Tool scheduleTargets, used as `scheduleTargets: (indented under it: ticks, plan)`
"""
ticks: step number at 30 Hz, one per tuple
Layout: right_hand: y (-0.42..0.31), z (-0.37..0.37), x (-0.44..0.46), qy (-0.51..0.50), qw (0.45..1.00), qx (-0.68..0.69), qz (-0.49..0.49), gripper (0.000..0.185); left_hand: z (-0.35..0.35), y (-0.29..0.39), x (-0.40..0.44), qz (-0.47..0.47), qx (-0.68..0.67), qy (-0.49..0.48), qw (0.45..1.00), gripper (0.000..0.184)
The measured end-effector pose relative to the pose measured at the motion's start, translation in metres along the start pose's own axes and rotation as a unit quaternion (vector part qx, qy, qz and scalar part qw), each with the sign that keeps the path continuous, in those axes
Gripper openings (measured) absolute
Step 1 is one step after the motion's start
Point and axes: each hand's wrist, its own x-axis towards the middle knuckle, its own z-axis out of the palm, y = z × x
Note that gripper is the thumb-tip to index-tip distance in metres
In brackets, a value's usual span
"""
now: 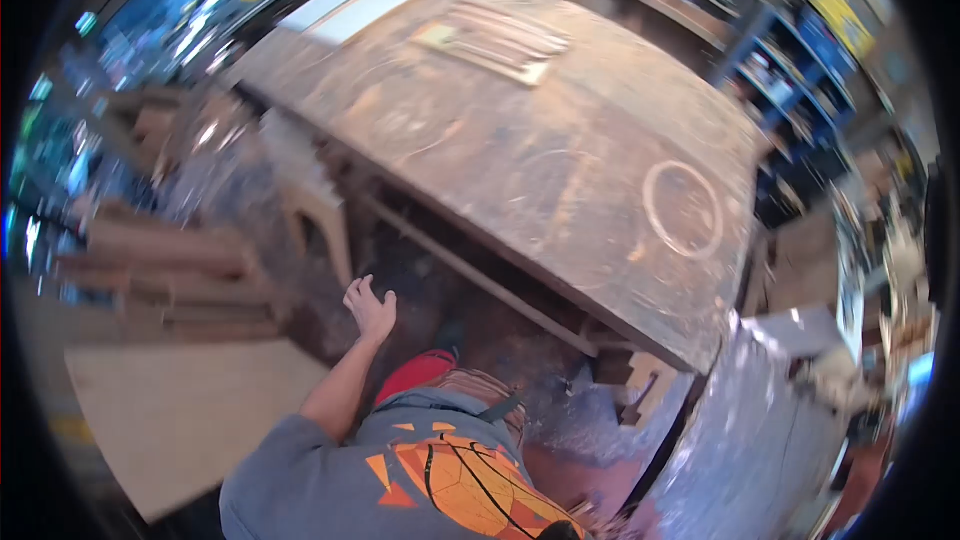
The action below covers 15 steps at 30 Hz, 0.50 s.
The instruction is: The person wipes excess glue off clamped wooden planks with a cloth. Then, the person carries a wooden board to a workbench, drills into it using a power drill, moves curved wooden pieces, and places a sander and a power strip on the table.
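My left hand (370, 310) hangs in front of my body with its fingers apart and nothing in it. It is nearest to the near side of a large wooden worktable (480, 160), below its top and apart from it. On that tabletop lie a light frame with reddish-brown wooden strips (505, 40) and two pale flat boards (350, 10). A pale ring (683, 210) shows near the right end; I cannot tell whether it is a loose piece or a mark. My right hand is out of the picture.
Blurred stacked boards (180, 270) and a plywood sheet (190, 410) stand on my left. A cut wooden piece (648, 385) is under the table's near right corner. Shiny sheeting (740, 430) lies to the right, and blue shelves (800, 70) stand behind.
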Motion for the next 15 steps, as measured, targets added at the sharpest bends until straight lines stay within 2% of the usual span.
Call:
scheduleTargets:
  ticks: [2,5,8,11,12,13,15]
  plan:
    - [-0.004,-0.009,-0.004,-0.066,0.997,-0.033,0.01,0.053,-0.031,-0.043,-0.038,-0.046,0.052,0.024,0.997,0.067]
    - [-0.013,-0.032,-0.008,-0.133,0.987,-0.078,0.051,0.051,-0.104,-0.077,-0.081,-0.131,0.056,0.135,0.981,0.065]
    - [-0.056,-0.061,-0.008,-0.11,0.988,-0.083,0.07,0.05,-0.185,-0.116,-0.108,-0.18,0.086,0.249,0.948,0.064]
    - [-0.13,-0.07,-0.002,-0.04,0.997,-0.057,0.025,0.049,-0.284,-0.127,-0.131,-0.215,0.178,0.385,0.88,0.066]
    - [-0.154,-0.069,-0.003,-0.024,0.999,-0.045,-0.004,0.048,-0.313,-0.136,-0.142,-0.2,0.216,0.439,0.849,0.069]
    - [-0.17,-0.068,0.017,-0.046,0.999,-0.01,-0.025,0.042,-0.349,-0.146,-0.143,-0.181,0.251,0.484,0.819,0.071]
    - [-0.191,-0.058,0.042,-0.072,0.996,0.018,-0.047,0.036,-0.419,-0.118,-0.16,-0.151,0.241,0.588,0.757,0.072]
